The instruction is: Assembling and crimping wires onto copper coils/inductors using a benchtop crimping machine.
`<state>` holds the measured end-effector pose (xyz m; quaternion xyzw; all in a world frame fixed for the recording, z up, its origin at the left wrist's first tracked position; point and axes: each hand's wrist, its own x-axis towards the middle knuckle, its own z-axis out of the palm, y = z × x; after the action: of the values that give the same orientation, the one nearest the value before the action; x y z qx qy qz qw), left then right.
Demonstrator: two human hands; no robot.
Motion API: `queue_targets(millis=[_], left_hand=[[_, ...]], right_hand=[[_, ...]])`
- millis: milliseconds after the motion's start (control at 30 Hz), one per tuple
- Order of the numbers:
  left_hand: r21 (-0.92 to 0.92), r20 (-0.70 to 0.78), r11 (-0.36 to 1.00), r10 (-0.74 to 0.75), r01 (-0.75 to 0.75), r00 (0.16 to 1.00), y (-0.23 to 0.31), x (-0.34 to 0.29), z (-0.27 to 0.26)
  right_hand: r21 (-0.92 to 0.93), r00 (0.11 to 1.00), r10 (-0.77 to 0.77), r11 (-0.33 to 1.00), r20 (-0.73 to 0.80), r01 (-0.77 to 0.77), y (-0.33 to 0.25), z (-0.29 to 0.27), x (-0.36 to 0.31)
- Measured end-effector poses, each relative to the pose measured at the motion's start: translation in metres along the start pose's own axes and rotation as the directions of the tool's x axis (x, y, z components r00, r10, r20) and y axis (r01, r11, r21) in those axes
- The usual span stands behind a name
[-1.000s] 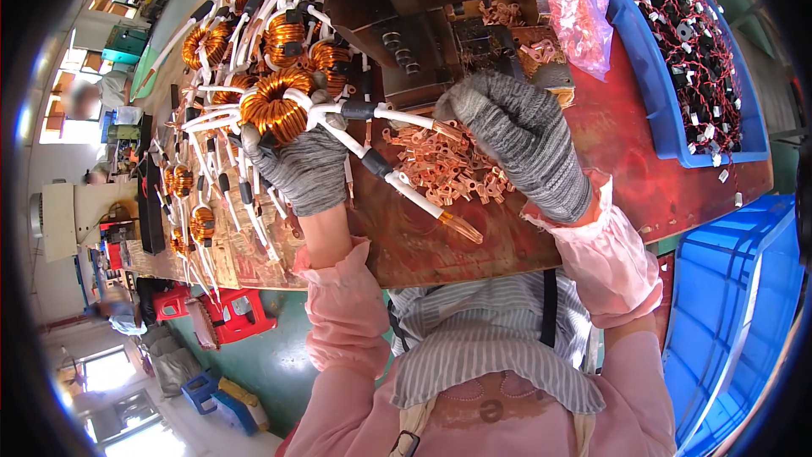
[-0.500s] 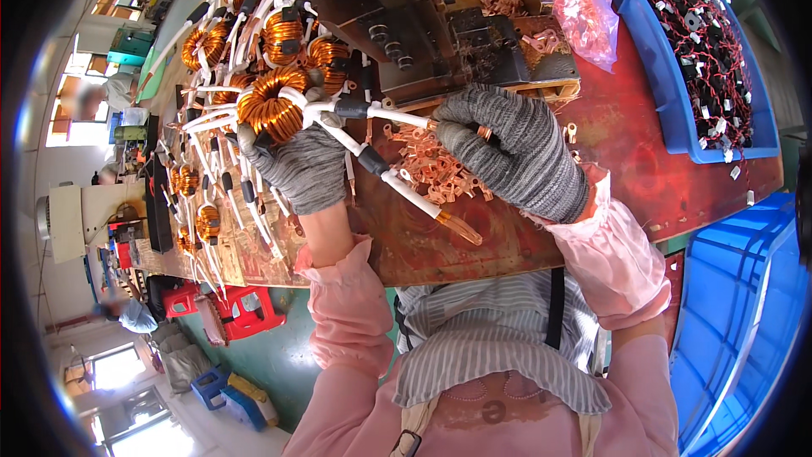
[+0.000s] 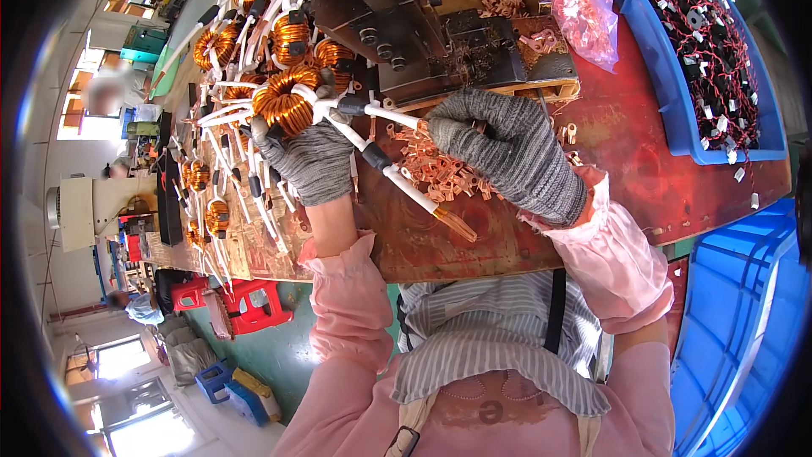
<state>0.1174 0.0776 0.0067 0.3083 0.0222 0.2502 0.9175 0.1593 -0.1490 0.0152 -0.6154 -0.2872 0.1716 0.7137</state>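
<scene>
My left hand [image 3: 311, 165], in a grey knit glove, is closed around a ring-shaped copper-wound coil [image 3: 288, 101]. White-sleeved leads with black bands run out from the coil to the right. One white-sleeved lead [image 3: 393, 116] reaches my gloved right hand [image 3: 507, 148], whose thumb and fingers are pinched on its tip. A bit of copper shows between those fingers; whether it is wire or a terminal is unclear. A second lead [image 3: 410, 189] slants toward me, its bare copper strands [image 3: 457, 224] free. Behind and under the leads lies a heap of copper cable lugs [image 3: 436, 167].
A dark metal press [image 3: 406, 17] stands just beyond my hands. More copper coils [image 3: 216, 46] with white leads crowd the table's left. A clear bag [image 3: 582, 8] and a blue bin of small wired parts [image 3: 677, 106] are at right. A blue crate [image 3: 732, 313] sits below the table edge.
The coil and my left hand have shifted slightly right. My right hand has edged left and its fingers have closed further over the lead's tip, covering more of the copper.
</scene>
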Motion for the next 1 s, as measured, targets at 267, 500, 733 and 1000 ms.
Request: queue_targets(millis=[267,500,733,1000], left_hand=[[0.063,-0.043,0.992,0.111,-0.108,0.993,-0.004,0.004,-0.006],[-0.082,0.094,0.996,-0.027,0.035,0.995,0.0,0.001,-0.001],[-0.005,0.011,0.999,0.053,-0.053,0.999,-0.007,0.0,-0.001],[-0.074,-0.005,0.997,-0.03,0.03,1.0,-0.002,0.004,-0.019]], right_hand=[[0.066,0.997,0.055,0.996,0.059,-0.059,-0.007,-0.005,0.0],[-0.009,0.999,-0.053,0.999,0.004,0.053,0.0,0.001,-0.001],[0.096,0.999,-0.016,0.995,0.042,0.012,-0.003,0.0,-0.002],[0.197,0.986,0.151,0.967,0.071,-0.162,-0.008,-0.003,-0.003]])
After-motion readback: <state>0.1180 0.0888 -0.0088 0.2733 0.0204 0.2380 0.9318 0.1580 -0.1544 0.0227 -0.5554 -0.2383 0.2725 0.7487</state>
